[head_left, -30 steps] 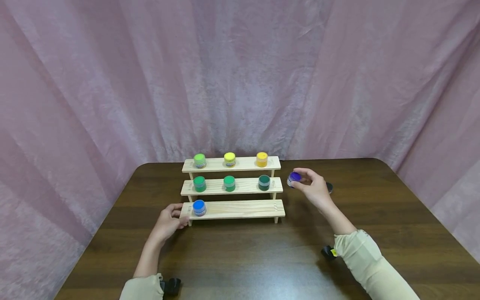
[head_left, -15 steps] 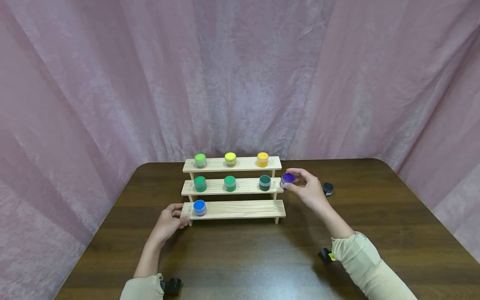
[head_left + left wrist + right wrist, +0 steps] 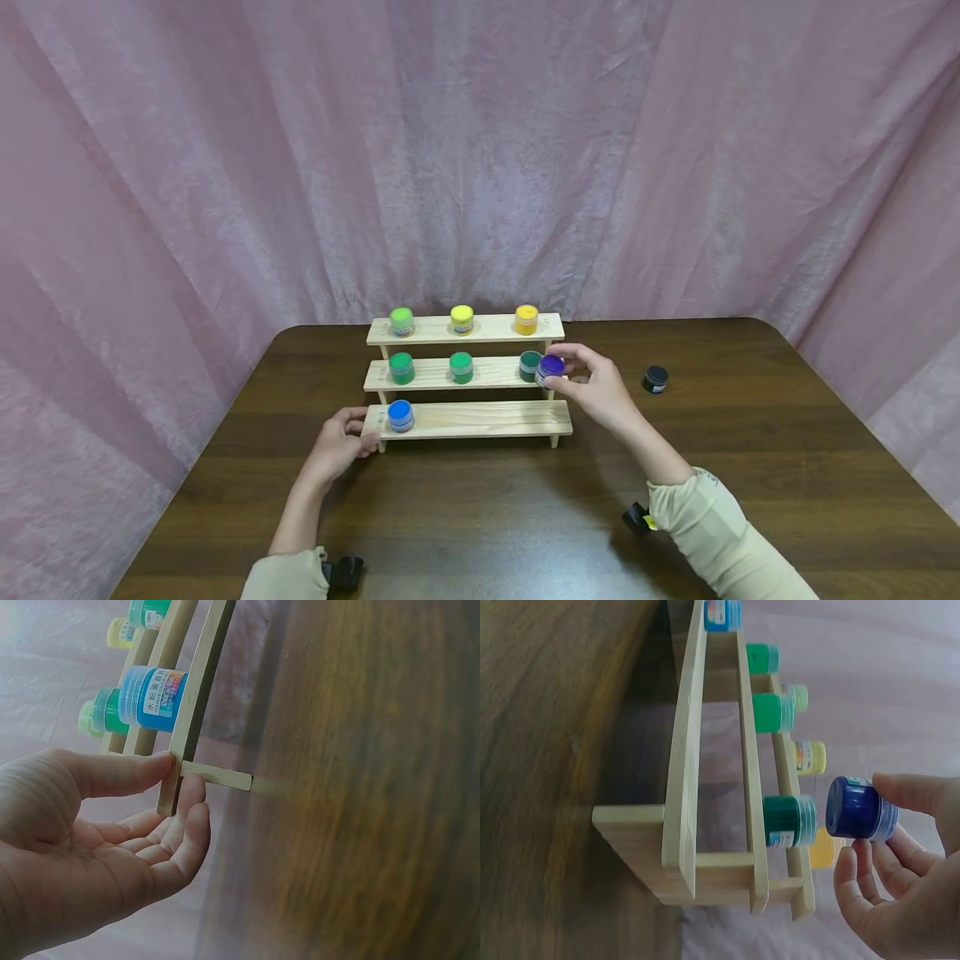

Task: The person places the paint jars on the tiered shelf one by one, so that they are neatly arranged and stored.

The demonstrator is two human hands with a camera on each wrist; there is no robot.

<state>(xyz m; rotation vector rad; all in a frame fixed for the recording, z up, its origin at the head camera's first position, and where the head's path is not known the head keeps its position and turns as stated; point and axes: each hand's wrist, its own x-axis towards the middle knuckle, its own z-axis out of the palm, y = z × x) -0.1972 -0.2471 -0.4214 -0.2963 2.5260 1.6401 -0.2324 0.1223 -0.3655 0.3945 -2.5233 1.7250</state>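
My right hand (image 3: 597, 390) pinches a purple paint jar (image 3: 857, 810) between thumb and fingers, held up in front of the right end of the wooden three-tier rack (image 3: 480, 419). In the head view it partly overlaps the dark green paint jar (image 3: 528, 364) on the middle shelf. My left hand (image 3: 337, 445) grips the left end of the lowest shelf, thumb on top and fingers beneath, as the left wrist view shows. A blue paint jar (image 3: 154, 698) stands on that shelf close to the thumb.
Two green jars (image 3: 401, 368) share the middle shelf with the dark green one. Light green (image 3: 402, 322), yellow (image 3: 462, 320) and orange-yellow (image 3: 527, 320) jars line the top shelf. A black jar (image 3: 656, 379) sits on the brown table (image 3: 480, 517) to the right. Pink curtain (image 3: 480, 150) hangs behind.
My right hand has carried the purple jar leftward from beside the rack to in front of its right end, uncovering the black jar. My left hand keeps its grip on the shelf.
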